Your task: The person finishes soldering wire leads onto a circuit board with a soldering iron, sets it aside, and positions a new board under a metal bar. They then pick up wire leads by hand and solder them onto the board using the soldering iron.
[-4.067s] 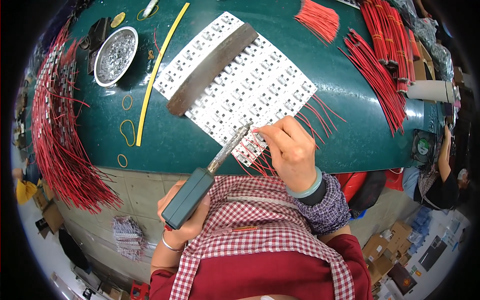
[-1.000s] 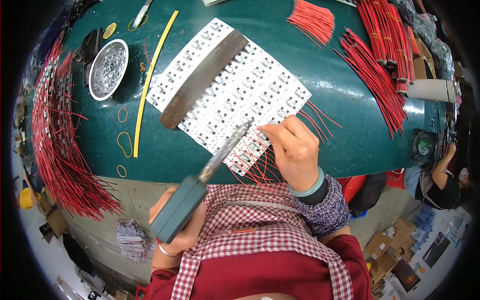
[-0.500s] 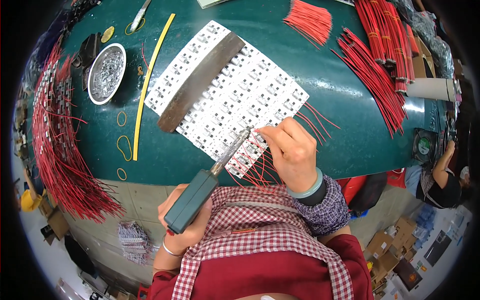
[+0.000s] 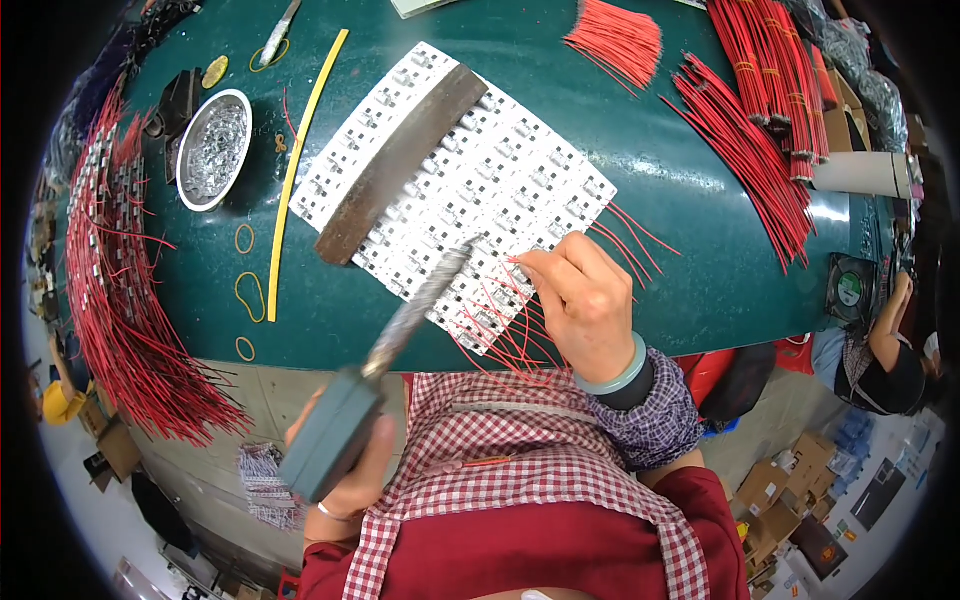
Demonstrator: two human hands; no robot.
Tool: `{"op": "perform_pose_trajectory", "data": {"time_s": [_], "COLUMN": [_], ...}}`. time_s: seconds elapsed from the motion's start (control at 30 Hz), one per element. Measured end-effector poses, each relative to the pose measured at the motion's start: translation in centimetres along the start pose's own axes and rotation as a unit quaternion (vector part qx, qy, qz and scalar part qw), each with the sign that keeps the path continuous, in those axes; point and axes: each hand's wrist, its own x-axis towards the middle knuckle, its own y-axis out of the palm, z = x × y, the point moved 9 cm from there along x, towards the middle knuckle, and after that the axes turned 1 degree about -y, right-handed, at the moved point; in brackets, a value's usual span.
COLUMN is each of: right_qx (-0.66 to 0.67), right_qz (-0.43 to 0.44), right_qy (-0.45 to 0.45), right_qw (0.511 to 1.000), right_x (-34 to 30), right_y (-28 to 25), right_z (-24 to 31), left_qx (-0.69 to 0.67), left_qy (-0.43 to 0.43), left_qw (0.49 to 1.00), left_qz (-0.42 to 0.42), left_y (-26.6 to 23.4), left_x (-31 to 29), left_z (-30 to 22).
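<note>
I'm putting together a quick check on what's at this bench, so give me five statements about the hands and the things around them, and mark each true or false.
1. The left hand holds a dark green tool with a long metal rod. True.
2. The right hand lies flat and open. False: its fingertips pinch a thin red wire.
3. A dark brown bar lies across the white sheet of small circuit boards. True.
4. The white-rimmed round bowl stands right of the sheet. False: it stands to the left.
5. A long, narrow yellow strip lies between bowl and sheet. True.
</note>
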Motion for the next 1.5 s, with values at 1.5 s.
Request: {"op": "perform_pose_trajectory", "data": {"time_s": [1.5], "right_qx": [-0.045], "right_qz": [-0.06], "right_qy": [-0.013], "right_qw": [0.997], "right_x": [-0.4], "right_y": [0.3], "right_z": [0.9], "left_qx": [0.034], "left_qy": [0.074], "left_qw": [0.992], "left_qz": [0.1], "left_y": [5.2], "left_x": [4.6], "left_z": [-2.8]}}
